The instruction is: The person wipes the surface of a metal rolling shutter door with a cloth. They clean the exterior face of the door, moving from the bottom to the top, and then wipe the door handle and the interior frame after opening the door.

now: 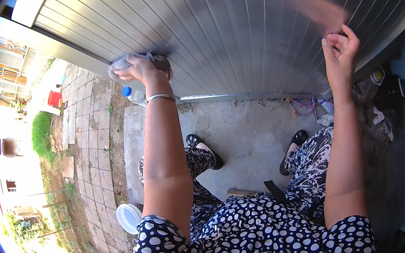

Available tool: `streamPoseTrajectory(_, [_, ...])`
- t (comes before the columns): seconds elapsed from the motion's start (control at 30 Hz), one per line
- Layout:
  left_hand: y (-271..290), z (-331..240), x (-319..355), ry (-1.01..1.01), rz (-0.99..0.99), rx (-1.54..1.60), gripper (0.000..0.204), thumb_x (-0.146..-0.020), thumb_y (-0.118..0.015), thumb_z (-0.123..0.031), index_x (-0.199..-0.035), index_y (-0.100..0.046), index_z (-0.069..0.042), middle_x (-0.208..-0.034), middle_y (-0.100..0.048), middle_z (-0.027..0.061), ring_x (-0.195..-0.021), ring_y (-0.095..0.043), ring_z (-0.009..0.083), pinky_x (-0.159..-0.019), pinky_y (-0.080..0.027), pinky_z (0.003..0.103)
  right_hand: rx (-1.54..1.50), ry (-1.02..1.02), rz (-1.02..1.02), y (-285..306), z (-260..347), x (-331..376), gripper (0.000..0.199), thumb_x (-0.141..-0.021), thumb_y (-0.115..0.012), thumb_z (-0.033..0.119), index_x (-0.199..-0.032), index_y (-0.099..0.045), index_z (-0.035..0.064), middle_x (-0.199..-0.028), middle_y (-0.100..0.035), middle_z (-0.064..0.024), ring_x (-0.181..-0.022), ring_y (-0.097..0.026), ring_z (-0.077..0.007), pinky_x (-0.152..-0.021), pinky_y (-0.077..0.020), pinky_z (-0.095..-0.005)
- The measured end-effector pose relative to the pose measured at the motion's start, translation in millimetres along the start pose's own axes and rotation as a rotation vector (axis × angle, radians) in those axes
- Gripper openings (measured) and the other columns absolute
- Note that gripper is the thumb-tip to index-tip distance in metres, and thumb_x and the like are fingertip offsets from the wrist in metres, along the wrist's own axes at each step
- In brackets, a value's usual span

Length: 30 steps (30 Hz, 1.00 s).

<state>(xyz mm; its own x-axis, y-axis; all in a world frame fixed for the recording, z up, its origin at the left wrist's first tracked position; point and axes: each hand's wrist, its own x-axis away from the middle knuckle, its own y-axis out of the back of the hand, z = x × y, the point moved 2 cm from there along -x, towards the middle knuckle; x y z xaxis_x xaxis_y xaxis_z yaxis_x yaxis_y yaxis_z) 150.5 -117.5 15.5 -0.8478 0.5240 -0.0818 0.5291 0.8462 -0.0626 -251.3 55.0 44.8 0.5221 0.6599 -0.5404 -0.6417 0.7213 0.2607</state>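
A grey cloth [159, 62] is bunched under my left hand [141, 69], which presses it against the left part of a ribbed metal panel [231, 34]. My left fingers are bent over the cloth, and a bangle circles that wrist. Raised near the panel's right side, my right hand [341, 50] holds nothing that I can see; its fingers are loosely curled and apart. The panel dimly reflects my arm and hand. Whether the right fingertips touch the metal, I cannot tell.
A clear bottle with a blue cap [127, 91] stands beside the panel's left edge. A white bucket [130, 218] is near my left elbow. Tangled cords [306, 107] lie at the panel's foot. Bottles and clutter [378, 86] crowd the right side; a paved yard [85, 122] stretches left.
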Motion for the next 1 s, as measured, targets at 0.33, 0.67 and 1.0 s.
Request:
streamPoseTrajectory(0.33, [14.1,184.1,6.4,0.783,0.152,0.497,0.040,-0.099,-0.040,-0.032,-0.133,-0.037,-0.012,-0.131,-0.047,0.0089,-0.115,-0.052,0.0288,-0.097,-0.043,0.052,0.007,-0.025,0.008,4.1,3.3,-1.1,0.052,-0.089,-0.061,0.004,-0.131,-0.030,0.0047,-0.102,-0.056,-0.0115,-0.097,-0.055,-0.0182,-0.091,-0.0460,-0.0330])
streamPoseTrajectory(0.67, [36.5,286.9,6.2,1.005,0.063,0.357,0.044,-0.101,-0.033,-0.039,-0.125,-0.049,-0.005,-0.123,-0.056,0.0127,-0.111,-0.056,0.0347,-0.093,-0.045,0.057,0.022,-0.075,-0.007,2.4,1.8,-2.0,0.028,-0.091,-0.061,0.010,-0.115,-0.048,0.0042,-0.098,-0.057,-0.0060,-0.093,-0.056,-0.0139,-0.087,-0.0463,-0.0288])
streamPoseTrajectory(1.0, [20.7,269.3,71.6,1.212,0.148,0.444,0.049,-0.101,-0.026,-0.040,-0.128,-0.049,-0.006,-0.130,-0.051,0.0149,-0.120,-0.049,0.0380,-0.101,-0.035,0.062,0.048,-0.069,0.097,-3.4,5.1,0.5,0.008,-0.091,-0.059,0.008,-0.098,-0.058,0.0022,-0.096,-0.055,-0.0031,-0.087,-0.054,-0.0110,-0.079,-0.0454,-0.0256])
